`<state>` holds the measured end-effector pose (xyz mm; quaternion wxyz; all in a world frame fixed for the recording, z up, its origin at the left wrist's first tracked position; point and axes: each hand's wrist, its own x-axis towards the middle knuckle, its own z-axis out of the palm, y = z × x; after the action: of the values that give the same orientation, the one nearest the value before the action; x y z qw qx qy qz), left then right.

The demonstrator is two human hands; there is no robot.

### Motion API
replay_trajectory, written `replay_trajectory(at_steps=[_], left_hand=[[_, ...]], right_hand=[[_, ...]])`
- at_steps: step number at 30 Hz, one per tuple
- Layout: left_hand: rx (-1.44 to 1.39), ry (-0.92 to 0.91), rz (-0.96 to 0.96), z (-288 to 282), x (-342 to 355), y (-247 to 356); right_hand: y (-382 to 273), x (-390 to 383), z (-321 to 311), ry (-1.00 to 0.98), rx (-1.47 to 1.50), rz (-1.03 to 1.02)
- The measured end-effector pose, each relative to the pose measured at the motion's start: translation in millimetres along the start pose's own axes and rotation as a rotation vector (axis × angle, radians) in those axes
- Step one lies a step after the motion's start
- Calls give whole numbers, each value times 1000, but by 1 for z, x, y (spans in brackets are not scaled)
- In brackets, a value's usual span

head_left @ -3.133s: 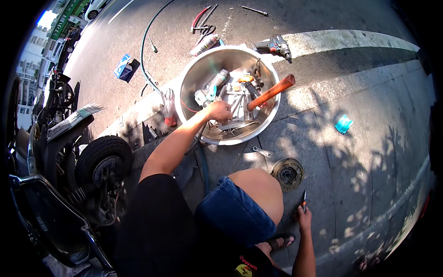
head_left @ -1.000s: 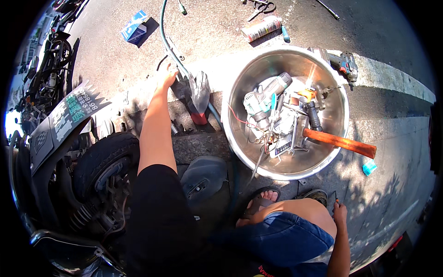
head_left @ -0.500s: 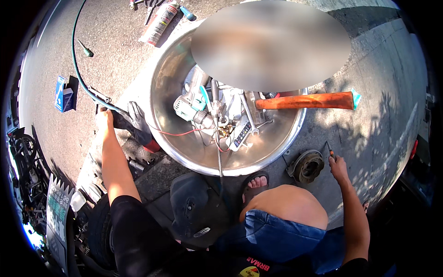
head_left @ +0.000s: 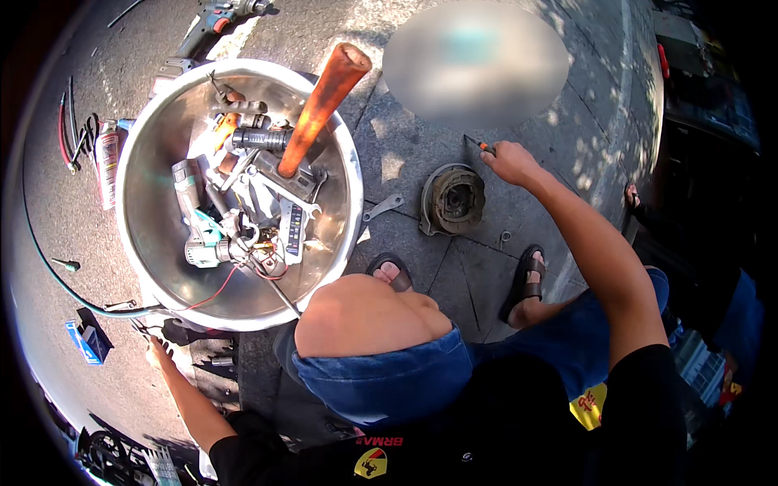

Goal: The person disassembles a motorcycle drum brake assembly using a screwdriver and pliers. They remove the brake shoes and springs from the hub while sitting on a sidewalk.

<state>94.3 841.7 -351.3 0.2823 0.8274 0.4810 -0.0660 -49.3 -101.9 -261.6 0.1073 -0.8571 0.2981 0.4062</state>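
Observation:
My right hand (head_left: 506, 162) grips a thin pointed tool with an orange-and-black handle (head_left: 485, 147), held above and right of a round, grimy metal part (head_left: 452, 202) on the pavement. My left hand (head_left: 156, 351), at the lower left, is closed on a metal tool (head_left: 139, 326), perhaps pliers, near the green hose (head_left: 105, 311). Between my hands sits a large steel basin (head_left: 130, 202) holding drills, wrenches, wires and an orange-handled hammer (head_left: 312, 113). A loose wrench (head_left: 383, 206) lies just right of the basin.
A cordless driver (head_left: 200, 36), a spray can (head_left: 108, 166) and a blue box (head_left: 87, 340) surround the basin. Motorbike parts (head_left: 109, 458) show at the bottom left, another person's sandalled foot (head_left: 632, 194) at the right. A patch at the top is blurred.
My left hand has left the basin for the hose area and now holds a metal tool there. My right hand keeps its tool. The view has swung toward the right.

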Motion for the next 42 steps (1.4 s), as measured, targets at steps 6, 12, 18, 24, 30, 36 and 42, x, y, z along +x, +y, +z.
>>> replay_trajectory(at_steps=[6, 12, 18, 24, 30, 36, 42], left_hand=[[-206, -43, -45, -64, -59, 28], [-582, -200, 20, -143, -137, 74], [-375, -413, 664, -162, -333, 182], [61, -684, 982, -68, -582, 295], [250, -994, 1025, 47, -719, 342], [69, -1189, 886, 141, -755, 333], [-108, -1339, 740, 222, -772, 297]], right_hand=[[33, -2, 29, 53, 172, -54], [64, 9, 60, 26, 449, -195], [117, 23, 83, 229, 379, -346], [95, 19, 0, 458, 711, -390], [67, -25, -6, 68, 988, -962], [88, -57, 24, -413, 1428, -1036], [112, -50, 20, -175, 1559, -850]])
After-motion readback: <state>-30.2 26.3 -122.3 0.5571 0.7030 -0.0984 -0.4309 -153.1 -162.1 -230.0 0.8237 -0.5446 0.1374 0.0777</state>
